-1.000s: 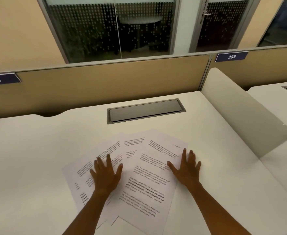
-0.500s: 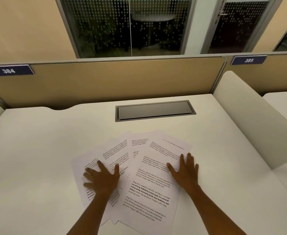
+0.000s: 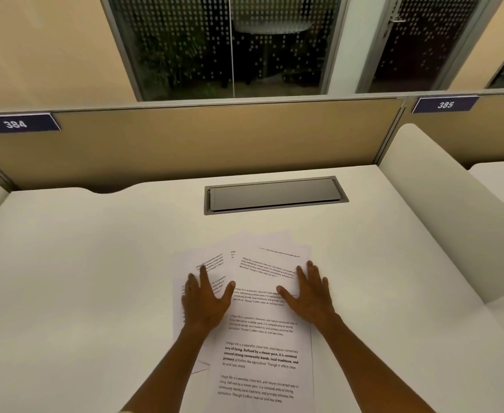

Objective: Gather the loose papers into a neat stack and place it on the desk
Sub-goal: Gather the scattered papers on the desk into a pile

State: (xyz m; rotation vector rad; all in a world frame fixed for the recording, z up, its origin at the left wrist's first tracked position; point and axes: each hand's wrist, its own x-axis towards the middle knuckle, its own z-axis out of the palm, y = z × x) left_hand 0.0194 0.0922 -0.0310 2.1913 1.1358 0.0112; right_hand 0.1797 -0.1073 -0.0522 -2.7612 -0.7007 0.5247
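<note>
Several printed white papers lie overlapped in a narrow fan on the white desk, near its front middle. My left hand rests flat, fingers spread, on the left sheets. My right hand lies flat with fingers apart on the right edge of the top sheet. Both palms press down on the paper; neither hand grips a sheet. The corners of the lower sheets still stick out at the top and left.
A grey cable hatch is set into the desk behind the papers. A tan partition closes the back, and a white curved divider bounds the right side. Labels 384 and 385 hang on the partition.
Both hands have slid toward each other, pushing the wide fan of sheets into a narrower, more overlapped pile. The left sheets moved right under the top sheet.
</note>
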